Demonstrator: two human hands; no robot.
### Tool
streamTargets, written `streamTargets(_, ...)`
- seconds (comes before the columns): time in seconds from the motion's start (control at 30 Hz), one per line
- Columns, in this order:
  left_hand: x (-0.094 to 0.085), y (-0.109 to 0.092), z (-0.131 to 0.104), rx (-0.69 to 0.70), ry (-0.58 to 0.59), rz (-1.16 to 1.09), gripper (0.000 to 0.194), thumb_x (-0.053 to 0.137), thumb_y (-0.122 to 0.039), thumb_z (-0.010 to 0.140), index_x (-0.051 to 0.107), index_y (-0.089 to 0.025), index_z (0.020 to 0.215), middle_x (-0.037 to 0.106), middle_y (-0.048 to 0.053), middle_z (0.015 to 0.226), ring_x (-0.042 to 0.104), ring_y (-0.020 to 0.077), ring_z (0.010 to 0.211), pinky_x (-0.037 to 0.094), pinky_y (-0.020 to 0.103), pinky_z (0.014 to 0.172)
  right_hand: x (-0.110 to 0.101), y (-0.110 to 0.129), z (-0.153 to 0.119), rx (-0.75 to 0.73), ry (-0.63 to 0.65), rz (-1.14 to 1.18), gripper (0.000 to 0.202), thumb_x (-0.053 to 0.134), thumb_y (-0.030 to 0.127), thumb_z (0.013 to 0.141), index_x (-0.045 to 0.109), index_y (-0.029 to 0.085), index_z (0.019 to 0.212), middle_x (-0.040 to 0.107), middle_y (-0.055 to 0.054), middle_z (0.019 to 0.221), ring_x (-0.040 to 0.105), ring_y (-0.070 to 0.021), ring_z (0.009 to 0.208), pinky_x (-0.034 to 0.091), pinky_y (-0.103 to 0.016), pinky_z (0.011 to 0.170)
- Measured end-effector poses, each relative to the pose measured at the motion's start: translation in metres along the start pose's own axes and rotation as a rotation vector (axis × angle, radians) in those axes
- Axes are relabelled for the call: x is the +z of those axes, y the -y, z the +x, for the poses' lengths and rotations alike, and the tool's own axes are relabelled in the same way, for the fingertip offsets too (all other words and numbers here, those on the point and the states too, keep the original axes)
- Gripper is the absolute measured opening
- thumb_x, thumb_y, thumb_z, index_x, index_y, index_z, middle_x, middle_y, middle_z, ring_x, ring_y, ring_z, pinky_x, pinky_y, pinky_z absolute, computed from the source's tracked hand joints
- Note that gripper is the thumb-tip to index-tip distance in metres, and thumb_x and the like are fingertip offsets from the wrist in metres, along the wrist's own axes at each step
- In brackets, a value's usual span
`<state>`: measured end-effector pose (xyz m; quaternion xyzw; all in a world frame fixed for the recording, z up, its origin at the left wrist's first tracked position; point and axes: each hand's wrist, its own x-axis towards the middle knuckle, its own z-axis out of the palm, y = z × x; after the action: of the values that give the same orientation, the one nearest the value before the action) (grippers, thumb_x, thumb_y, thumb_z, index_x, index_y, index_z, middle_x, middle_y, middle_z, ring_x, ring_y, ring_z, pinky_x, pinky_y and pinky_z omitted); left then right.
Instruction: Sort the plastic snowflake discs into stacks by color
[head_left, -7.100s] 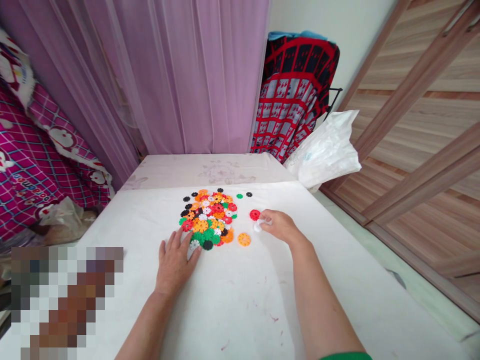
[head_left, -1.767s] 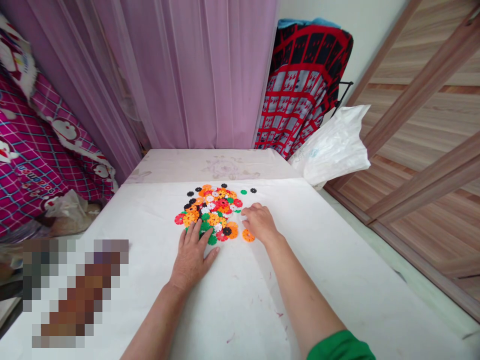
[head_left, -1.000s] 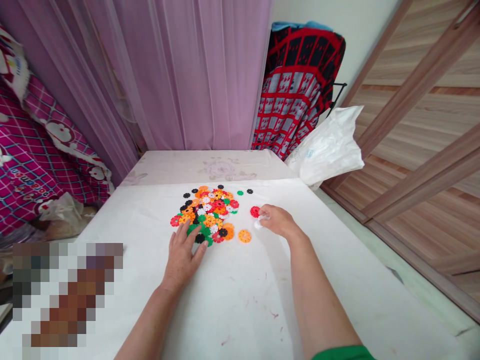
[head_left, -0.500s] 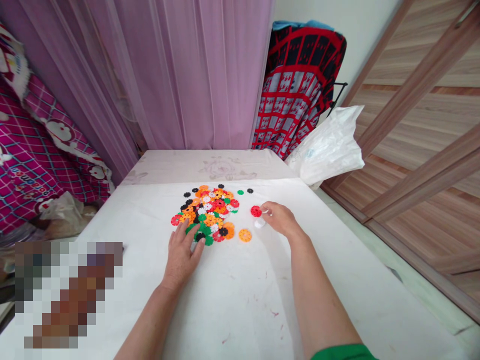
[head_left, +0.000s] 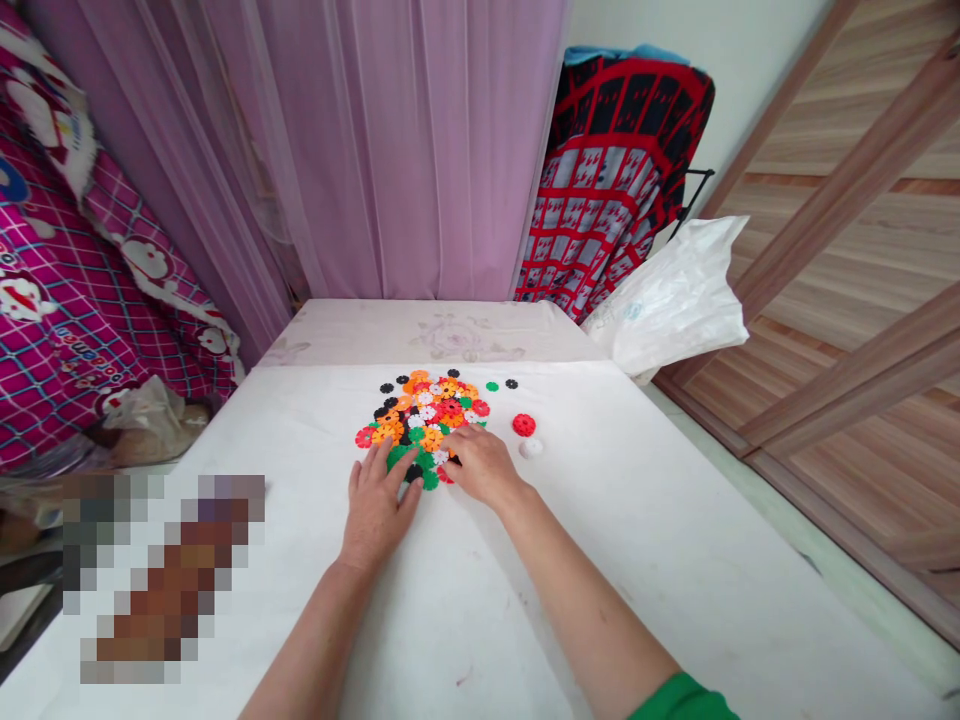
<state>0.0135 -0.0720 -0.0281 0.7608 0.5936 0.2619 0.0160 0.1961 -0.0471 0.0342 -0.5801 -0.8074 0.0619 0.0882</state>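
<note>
A heap of flat notched discs (head_left: 427,410) in orange, red, green, black and white lies on the white-covered table. My left hand (head_left: 379,500) rests with its fingers spread at the heap's near left edge, by green discs (head_left: 430,480) and a black one (head_left: 414,473). At the near right side of the heap is my right hand (head_left: 480,462), its fingers bent down over discs; what its fingertips touch is hidden. Right of that hand, a red disc group (head_left: 524,425) and a white one (head_left: 531,448) lie apart from the heap.
Loose green (head_left: 493,386) and black (head_left: 511,384) discs lie behind the heap to the right. A white plastic bag (head_left: 675,300) stands at the table's far right corner. Purple curtains (head_left: 420,150) hang behind the table (head_left: 637,560). Blurred blocks cover the lower left.
My right hand has moved left from the red and white discs to the heap. The orange disc near the heap's right side is no longer visible. The view has shifted slightly.
</note>
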Motion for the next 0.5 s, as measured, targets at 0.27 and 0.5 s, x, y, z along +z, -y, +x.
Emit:
streamTargets(0.27, -0.002, -0.002, 0.000, 0.008, 0.081, 0.062, 0.042, 0.049, -0.038, 0.088, 0.061, -0.024, 0.126, 0.040, 0.015, 0.149, 0.035, 0.0359, 0.138, 0.030, 0.059, 0.108, 0.008, 0.010, 0.012, -0.002, 0.013, -0.071, 0.026, 0.055, 0.022, 0.084, 0.064, 0.019, 0.108, 0.067, -0.010, 0.108, 0.057, -0.0229, 0.104, 0.043, -0.032, 0.090)
streamTargets(0.5, -0.003, -0.004, 0.000, -0.023, 0.079, 0.057, 0.041, 0.050, -0.038, 0.088, 0.061, -0.025, 0.126, 0.041, 0.013, 0.150, 0.034, 0.0332, 0.139, 0.029, 0.056, 0.110, 0.016, -0.004, 0.010, 0.059, -0.148, 0.225, 0.023, 0.051, 0.016, 0.085, 0.069, 0.023, 0.097, 0.071, -0.004, 0.101, 0.063, -0.0176, 0.094, 0.045, -0.028, 0.085)
